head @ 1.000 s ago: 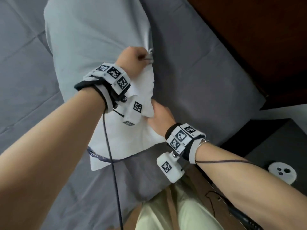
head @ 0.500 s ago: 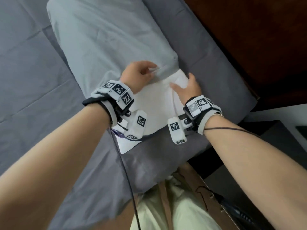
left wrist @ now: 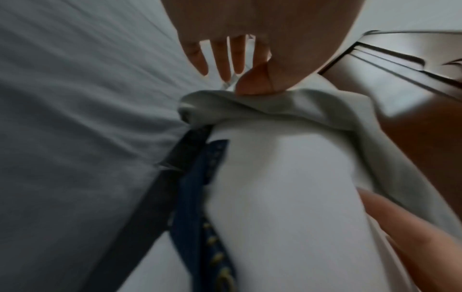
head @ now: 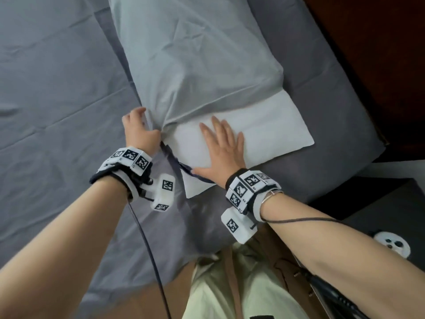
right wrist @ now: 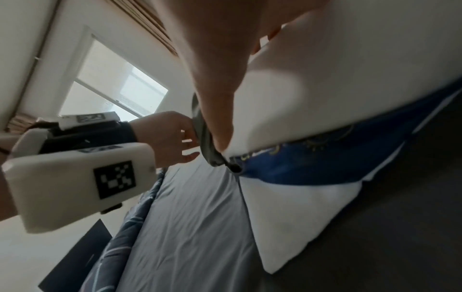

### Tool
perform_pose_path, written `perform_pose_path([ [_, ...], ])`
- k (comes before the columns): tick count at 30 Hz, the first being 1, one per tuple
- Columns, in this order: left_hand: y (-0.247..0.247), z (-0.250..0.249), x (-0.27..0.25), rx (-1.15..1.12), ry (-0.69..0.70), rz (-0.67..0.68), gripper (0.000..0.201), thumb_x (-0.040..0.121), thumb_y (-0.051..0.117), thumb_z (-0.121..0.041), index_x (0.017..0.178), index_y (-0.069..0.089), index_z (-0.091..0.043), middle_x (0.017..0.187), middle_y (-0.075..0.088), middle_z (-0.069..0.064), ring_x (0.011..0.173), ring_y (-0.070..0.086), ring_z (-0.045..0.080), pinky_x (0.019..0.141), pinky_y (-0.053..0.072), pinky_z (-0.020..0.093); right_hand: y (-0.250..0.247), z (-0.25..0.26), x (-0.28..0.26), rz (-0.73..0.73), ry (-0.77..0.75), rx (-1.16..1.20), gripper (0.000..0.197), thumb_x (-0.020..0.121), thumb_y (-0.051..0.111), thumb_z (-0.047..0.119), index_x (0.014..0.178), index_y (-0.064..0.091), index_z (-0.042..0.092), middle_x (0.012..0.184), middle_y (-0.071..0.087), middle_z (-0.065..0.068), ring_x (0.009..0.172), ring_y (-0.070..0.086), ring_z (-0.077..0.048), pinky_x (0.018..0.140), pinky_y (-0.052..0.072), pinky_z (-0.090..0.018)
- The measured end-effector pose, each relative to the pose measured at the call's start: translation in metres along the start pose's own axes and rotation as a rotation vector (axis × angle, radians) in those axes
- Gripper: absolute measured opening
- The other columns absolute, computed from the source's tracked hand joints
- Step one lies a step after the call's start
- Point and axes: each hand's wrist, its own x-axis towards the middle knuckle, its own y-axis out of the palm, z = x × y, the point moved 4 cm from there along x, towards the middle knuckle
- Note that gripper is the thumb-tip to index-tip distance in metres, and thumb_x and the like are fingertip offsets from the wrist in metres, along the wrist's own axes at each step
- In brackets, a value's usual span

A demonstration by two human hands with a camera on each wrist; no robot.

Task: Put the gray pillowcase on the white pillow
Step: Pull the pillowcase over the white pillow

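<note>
Head view: bed [head: 57,93] under a gray sheet
Pillow [head: 264,125]: white, lying on the bed – near end still bare
Pillowcase [head: 195,61]: gray, covering the far part of the pillow
Right hand [head: 222,148]: flat, fingers straight, pressing the bare pillow
Left hand [head: 138,130]: fingers and thumb pinching the pillowcase's bunched edge – left corner

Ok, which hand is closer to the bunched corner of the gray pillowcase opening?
Left. The left hand touches that gray pillowcase corner; the right hand lies flat on the bare white pillow, apart from it.

Right hand [head: 222,146] flat, fingers straight; left hand [head: 138,130] seemingly pinching.
</note>
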Motion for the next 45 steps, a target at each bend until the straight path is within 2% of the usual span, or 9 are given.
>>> perform_pose_path([
  [6,0.018,0.017,-0.002,0.023,-0.052,0.349,0.087,0.081,0.069,-0.011,0.148,0.012,-0.013,0.142,0.041,0.007,0.127,0.045,0.02,0.085,0.033,0.013,0.025,-0.007,0.016,-0.002,0.062,-0.27,0.125,0.057,0.085,0.037,0.151,0.004,0.024,0.161,0.004,-0.006,0.147,0.009,-0.028,0.112,0.014,-0.059],
  [11,0.021,0.029,0.015,0.018,-0.053,0.157,0.056,0.084,0.064,-0.024,0.131,0.038,-0.01,0.11,0.057,0.002,0.096,0.054,0.017,0.073,0.036,0.019,0.03,-0.011,0.035,-0.288,0.135,-0.36,0.054,0.048,0.081,0.017,0.097,0.056,0.016,0.092,0.062,-0.006,0.089,0.057,-0.027,0.076,0.036,-0.038],
  [15,0.009,0.043,0.021,0.074,0.001,0.136,0.024,0.083,0.058,-0.011,0.107,0.064,-0.009,0.104,0.069,0.016,0.096,0.063,0.027,0.074,0.038,0.026,0.017,-0.011,0.04,-0.241,0.144,0.03,0.005,0.075,0.051,0.01,0.078,0.053,0.014,0.076,0.063,-0.015,0.078,0.056,-0.036,0.07,0.034,-0.038],
  [19,-0.021,0.024,0.007,0.016,0.188,0.127,0.029,0.077,0.053,-0.026,0.091,0.064,-0.003,0.089,0.067,0.023,0.078,0.058,0.029,0.077,0.048,0.04,-0.022,-0.003,0.044,-0.492,0.168,0.386,0.03,0.074,0.043,0.001,0.058,0.026,0.021,0.053,0.031,0.002,0.064,0.034,-0.025,0.059,0.019,-0.029],
  [28,-0.055,-0.004,-0.044,-0.118,0.279,0.275,0.026,0.087,0.055,-0.025,0.083,0.055,0.0,0.073,0.055,0.009,0.069,0.049,0.017,0.071,0.045,0.035,-0.072,0.059,0.096,-0.419,0.193,0.371,0.039,0.088,0.042,0.011,0.058,0.019,0.019,0.057,0.03,0.007,0.072,0.035,-0.021,0.059,0.019,-0.027],
  [31,-0.049,-0.002,-0.057,-0.099,0.253,0.355,0.032,0.084,0.055,-0.033,0.09,0.053,-0.002,0.077,0.053,0.004,0.074,0.046,0.016,0.072,0.042,0.037,-0.06,0.057,0.083,-0.36,0.198,0.385,0.039,0.089,0.043,0.013,0.058,0.021,0.02,0.065,0.049,-0.001,0.074,0.039,-0.025,0.06,0.019,-0.026],
  [34,-0.042,0.01,-0.056,-0.079,0.144,0.227,0.02,0.086,0.06,-0.026,0.091,0.052,-0.008,0.081,0.054,0.0,0.077,0.046,0.016,0.07,0.037,0.03,-0.036,0.059,0.066,-0.232,0.166,0.381,0.024,0.091,0.05,0.019,0.069,0.041,0.019,0.105,0.065,-0.019,0.096,0.055,-0.036,0.069,0.028,-0.031],
  [38,-0.041,0.032,-0.054,-0.121,-0.104,0.018,0.005,0.083,0.056,-0.015,0.083,0.051,-0.014,0.072,0.051,-0.003,0.077,0.046,0.017,0.06,0.036,0.026,-0.008,0.049,0.04,-0.054,0.062,0.371,0.033,0.08,0.066,0.045,0.093,0.053,0.018,0.108,0.063,-0.007,0.105,0.056,-0.029,0.092,0.043,-0.041],
  [45,-0.048,0.001,-0.046,0.013,-0.034,-0.074,0.032,0.082,0.051,-0.015,0.113,0.054,-0.011,0.114,0.061,0.01,0.104,0.058,0.027,0.087,0.043,0.031,-0.046,-0.065,0.009,-0.274,0.281,0.347,0.056,0.075,0.073,0.034,0.124,0.051,0.016,0.129,0.05,-0.009,0.121,0.047,-0.03,0.104,0.036,-0.04],
])
